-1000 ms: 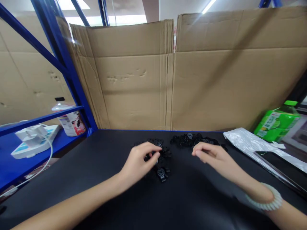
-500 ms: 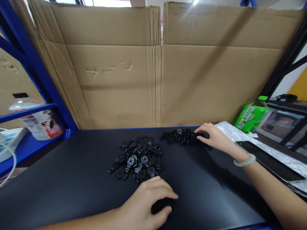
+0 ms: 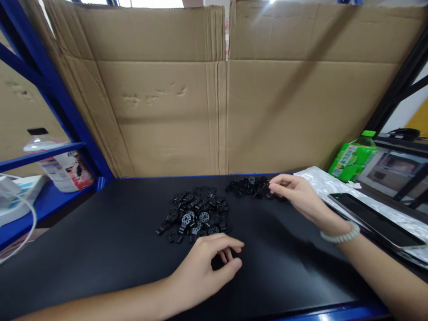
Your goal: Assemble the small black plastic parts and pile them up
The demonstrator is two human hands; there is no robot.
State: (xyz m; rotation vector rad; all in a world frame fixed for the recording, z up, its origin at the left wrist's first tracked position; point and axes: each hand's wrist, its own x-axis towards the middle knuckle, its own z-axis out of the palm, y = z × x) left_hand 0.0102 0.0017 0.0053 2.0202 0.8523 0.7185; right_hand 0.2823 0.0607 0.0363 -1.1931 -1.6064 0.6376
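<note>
My left hand hovers over the black tabletop with thumb and fingers apart, holding nothing. Just beyond it lies a large heap of small black plastic parts, several with round, perforated grey discs. Farther back and to the right is a smaller pile of black parts. At that pile's right end is my right hand, wearing a pale beaded bracelet. Its thumb and forefinger are pinched together; whatever is between the tips blends into the dark parts behind.
A cardboard wall closes off the back of the black table. On the right are a phone, silvery wrapping and a green bottle. A large bottle and white cable are at the left.
My right hand has turned and drawn up slightly from the small pile, its fingertips now pinched. My left hand sits a little farther forward, and the view has shifted slightly.
</note>
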